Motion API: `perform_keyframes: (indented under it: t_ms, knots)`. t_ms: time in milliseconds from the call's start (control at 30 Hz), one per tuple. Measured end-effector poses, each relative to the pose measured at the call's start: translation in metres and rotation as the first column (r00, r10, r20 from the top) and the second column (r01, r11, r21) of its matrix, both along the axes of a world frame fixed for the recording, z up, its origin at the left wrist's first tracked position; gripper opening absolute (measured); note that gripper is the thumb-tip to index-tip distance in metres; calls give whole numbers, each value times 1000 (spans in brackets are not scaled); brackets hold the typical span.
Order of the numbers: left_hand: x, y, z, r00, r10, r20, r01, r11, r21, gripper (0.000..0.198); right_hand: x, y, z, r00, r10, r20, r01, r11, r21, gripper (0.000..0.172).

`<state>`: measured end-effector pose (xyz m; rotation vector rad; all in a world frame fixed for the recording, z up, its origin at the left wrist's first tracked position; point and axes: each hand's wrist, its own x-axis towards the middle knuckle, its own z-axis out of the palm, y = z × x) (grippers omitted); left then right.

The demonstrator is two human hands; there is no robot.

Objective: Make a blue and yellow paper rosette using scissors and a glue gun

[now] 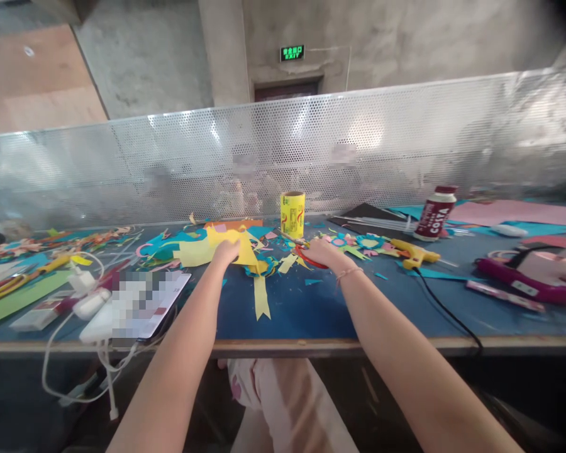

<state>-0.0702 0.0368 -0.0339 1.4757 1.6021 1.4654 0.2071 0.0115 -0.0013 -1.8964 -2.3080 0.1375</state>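
My left hand (227,251) is closed on a sheet of yellow paper (245,250) above the scrap-strewn table. Red-handled scissors (309,258) are in my right hand (324,253), whose fingers are bent around the handles. Their blades point left and away, toward the yellow paper, and are hard to make out. Below the paper lies a blue and yellow paper rosette (261,269) with a pale yellow notched ribbon tail (261,299) hanging toward me. Just beyond my right hand stands a yellow tape roll (292,215) on its end.
A yellow glue gun (414,254) with a black cord lies right, near a dark red bottle (436,214) and a purple case (531,280). At left are a phone (163,302), white chargers (92,305) and cables. A perforated metal screen (193,163) closes off the back.
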Motion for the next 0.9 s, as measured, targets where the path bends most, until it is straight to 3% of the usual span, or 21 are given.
perform_keyframes:
  t_ms: [100, 133, 200, 233, 300, 367, 467, 600, 767, 900]
  knots:
    - [9, -13, 10, 949, 126, -290, -130, 992, 7, 35, -6, -5, 1, 997, 36, -65, -36, 999, 8, 53]
    - [13, -17, 14, 925, 101, -366, -101, 995, 19, 33, -8, -7, 0, 997, 35, -71, -34, 999, 13, 51]
    - [24, -24, 20, 884, -107, -456, 77, 994, -83, 33, -9, -7, -1, 997, 16, -71, -15, 1000, 25, 47]
    - [30, -27, 21, 840, -267, -472, 188, 960, -208, 35, -9, -7, -2, 998, 1, -67, 1, 1000, 30, 46]
    - [40, -32, 22, 726, -522, -448, 322, 833, -449, 36, -8, -5, -4, 998, -18, -58, 20, 999, 33, 45]
    - [48, -36, 22, 651, -620, -438, 332, 752, -570, 33, -8, -5, -6, 998, -18, -52, 20, 999, 32, 47]
    - [51, -39, 22, 617, -632, -469, 296, 738, -606, 25, -9, -5, -6, 999, -18, -43, 19, 999, 26, 50]
    - [49, -40, 25, 602, -656, -456, 354, 730, -585, 18, -8, -4, -7, 999, -32, -6, 32, 999, -7, 51]
    - [50, -41, 25, 610, -614, -501, 325, 771, -548, 20, 0, 1, -14, 996, -75, 51, 78, 996, -47, 42]
    - [57, -41, 18, 614, -604, -507, 406, 793, -453, 24, -2, -6, -17, 993, -90, 79, 92, 996, -22, 38]
